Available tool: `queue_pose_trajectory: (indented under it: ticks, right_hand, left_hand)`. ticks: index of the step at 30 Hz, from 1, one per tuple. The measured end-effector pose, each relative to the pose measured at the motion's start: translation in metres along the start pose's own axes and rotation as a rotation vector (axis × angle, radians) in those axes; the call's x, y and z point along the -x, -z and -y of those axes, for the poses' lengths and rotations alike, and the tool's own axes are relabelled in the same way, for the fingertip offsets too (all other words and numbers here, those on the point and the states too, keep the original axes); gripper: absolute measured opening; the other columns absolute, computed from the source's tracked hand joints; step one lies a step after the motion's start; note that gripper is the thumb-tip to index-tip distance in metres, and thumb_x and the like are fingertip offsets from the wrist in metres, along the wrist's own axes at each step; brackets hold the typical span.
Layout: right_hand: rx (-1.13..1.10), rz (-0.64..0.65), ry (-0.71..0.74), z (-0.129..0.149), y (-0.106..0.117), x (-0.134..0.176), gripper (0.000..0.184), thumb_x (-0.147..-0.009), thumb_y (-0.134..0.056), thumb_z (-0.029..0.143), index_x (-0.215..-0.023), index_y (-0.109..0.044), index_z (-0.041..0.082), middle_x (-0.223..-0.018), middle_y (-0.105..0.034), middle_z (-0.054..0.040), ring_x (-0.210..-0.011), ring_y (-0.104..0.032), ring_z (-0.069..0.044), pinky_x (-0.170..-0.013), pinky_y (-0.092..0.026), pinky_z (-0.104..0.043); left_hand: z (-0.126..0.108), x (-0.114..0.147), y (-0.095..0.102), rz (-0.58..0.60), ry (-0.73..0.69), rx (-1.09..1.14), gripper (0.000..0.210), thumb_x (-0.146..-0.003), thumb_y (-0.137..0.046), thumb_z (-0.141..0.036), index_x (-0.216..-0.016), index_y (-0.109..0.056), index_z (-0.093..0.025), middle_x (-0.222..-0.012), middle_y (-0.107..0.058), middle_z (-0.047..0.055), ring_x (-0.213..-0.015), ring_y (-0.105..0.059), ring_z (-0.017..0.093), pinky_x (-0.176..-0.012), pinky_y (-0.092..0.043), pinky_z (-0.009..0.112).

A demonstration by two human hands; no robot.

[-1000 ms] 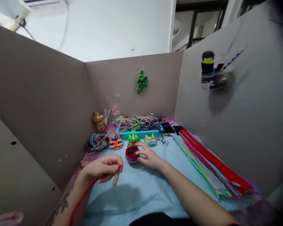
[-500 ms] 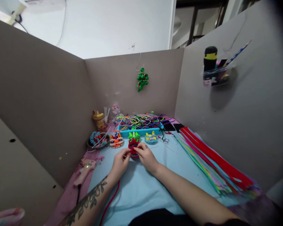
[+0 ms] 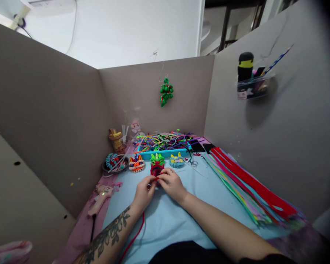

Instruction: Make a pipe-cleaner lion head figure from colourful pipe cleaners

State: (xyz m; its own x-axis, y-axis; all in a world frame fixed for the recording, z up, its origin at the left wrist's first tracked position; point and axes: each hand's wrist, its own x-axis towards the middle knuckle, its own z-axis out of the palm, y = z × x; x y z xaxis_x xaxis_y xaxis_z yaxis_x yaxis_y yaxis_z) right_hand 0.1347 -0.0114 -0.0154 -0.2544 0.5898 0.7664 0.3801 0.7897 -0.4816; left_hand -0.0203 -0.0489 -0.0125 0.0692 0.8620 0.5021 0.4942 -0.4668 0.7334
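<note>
A green and red animal head (image 3: 157,160) made of pipe cleaners stands at the middle of the blue cloth, its red mouth part facing me. Just in front of its lower edge, the fingers of my left hand (image 3: 143,192) are pinched on a red pipe cleaner (image 3: 138,233), whose long tail runs down beside my left forearm. My right hand (image 3: 173,186) pinches the red strand too, its fingertips nearly meeting the left ones. Fingers partly hide the bottom of the head. An orange and white head (image 3: 136,164) sits to its left, a light blue and yellow one (image 3: 176,160) to its right.
Behind is a blue tray (image 3: 165,154) heaped with pipe cleaners. Bundled pipe cleaners (image 3: 253,187) lie right. At left are a pink glue gun (image 3: 100,200) and a dark bowl (image 3: 122,169). Scissors (image 3: 193,163) rest near the tray. Grey panels (image 3: 154,73) enclose the table.
Both hands have come slightly down from the mouth to the head's lower front edge, with the red strand between the fingertips. The view has shifted a little.
</note>
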Motion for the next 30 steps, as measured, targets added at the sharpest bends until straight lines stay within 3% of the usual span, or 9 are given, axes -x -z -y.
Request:
queue_pose_trajectory:
  ticks: [18,30]
  right_hand:
    - [-0.041,-0.023,-0.003,0.005,0.001,-0.001,0.016,-0.079,-0.056,0.012,-0.081,-0.070,0.021,-0.090,-0.059,-0.0063,-0.091,-0.053,-0.020,-0.083,-0.047,-0.037]
    - [-0.009,-0.042,0.026,0.010,0.003,-0.002,0.016,-0.081,-0.057,0.016,-0.089,-0.069,0.022,-0.097,-0.057,-0.0080,-0.096,-0.051,-0.022,-0.085,-0.045,-0.041]
  left_hand:
    - [-0.004,-0.002,-0.004,-0.013,0.144,0.246,0.014,-0.080,-0.055,-0.031,-0.083,-0.058,-0.018,-0.074,-0.062,0.001,-0.068,-0.060,0.015,-0.065,-0.049,0.026]
    - [-0.001,-0.002,-0.003,-0.020,0.116,0.196,0.017,-0.082,-0.052,-0.033,-0.082,-0.059,-0.017,-0.074,-0.060,0.002,-0.070,-0.058,0.015,-0.062,-0.047,0.024]
